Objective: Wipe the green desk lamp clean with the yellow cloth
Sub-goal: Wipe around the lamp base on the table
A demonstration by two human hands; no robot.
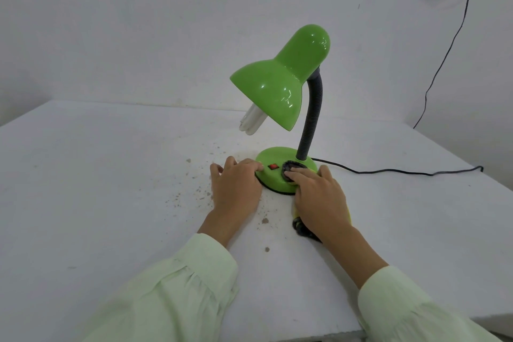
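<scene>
Head view, right hand (319, 197) flat, straight fingers pressing dirty yellow cloth (301, 226) onto green desk lamp (277, 83) base, left hand (236, 189) open-fingered, touching base rim just beside, speckled table (111, 175) beneath.

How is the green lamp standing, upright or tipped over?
Upright: its base sits flat on the table, the neck rises from it, shade on top.

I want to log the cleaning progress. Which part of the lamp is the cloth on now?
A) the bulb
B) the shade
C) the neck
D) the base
D: the right hand presses the yellow cloth on the green base, beside the red switch.
</scene>
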